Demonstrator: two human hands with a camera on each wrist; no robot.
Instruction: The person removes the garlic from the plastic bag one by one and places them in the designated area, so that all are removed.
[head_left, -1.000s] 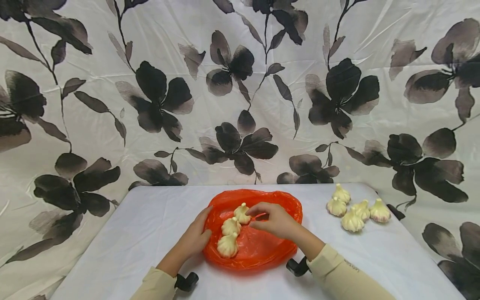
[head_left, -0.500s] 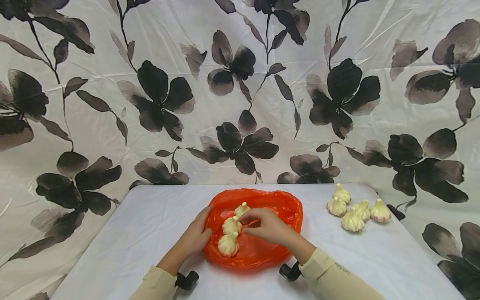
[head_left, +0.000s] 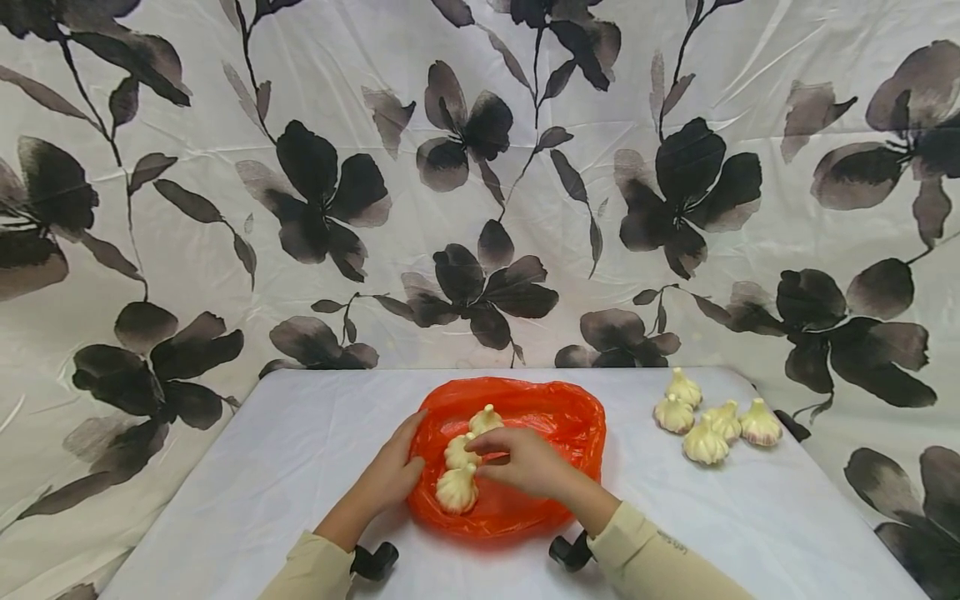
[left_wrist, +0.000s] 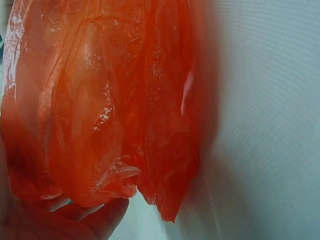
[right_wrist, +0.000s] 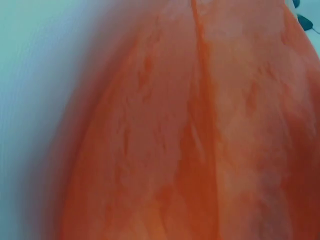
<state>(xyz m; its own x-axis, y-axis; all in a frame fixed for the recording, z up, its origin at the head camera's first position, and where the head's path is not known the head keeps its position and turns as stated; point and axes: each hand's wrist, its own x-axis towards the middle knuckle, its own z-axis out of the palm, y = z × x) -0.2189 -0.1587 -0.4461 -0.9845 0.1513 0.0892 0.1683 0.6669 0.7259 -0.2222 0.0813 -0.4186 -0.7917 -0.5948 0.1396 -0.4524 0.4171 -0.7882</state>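
In the head view, a red plastic bag (head_left: 525,500) lies wide open on the table, its rim spread out. Three pale garlic bulbs sit in a row along its left inside: a back bulb (head_left: 486,418), a middle bulb (head_left: 459,452) and a front bulb (head_left: 456,492). My left hand (head_left: 390,471) rests against the bag's left side, and the left wrist view has its fingers (left_wrist: 107,217) under the bag's edge. My right hand (head_left: 525,462) reaches over the bag with thumb and forefinger apart, fingertips at the middle bulb. Contact there is unclear. The right wrist view holds only blurred red plastic (right_wrist: 165,125).
Several more garlic bulbs (head_left: 705,440) stand grouped at the table's back right. A white cloth covers the table (head_left: 315,433). Behind it hangs a floral curtain (head_left: 570,192). Black wrist cameras (head_left: 375,562) sit under both cuffs.
My right hand has shifted left and toward me, from beside the back garlic bulb to the middle one. The bulbs stay in place, and my left hand has stayed at the bag's side.
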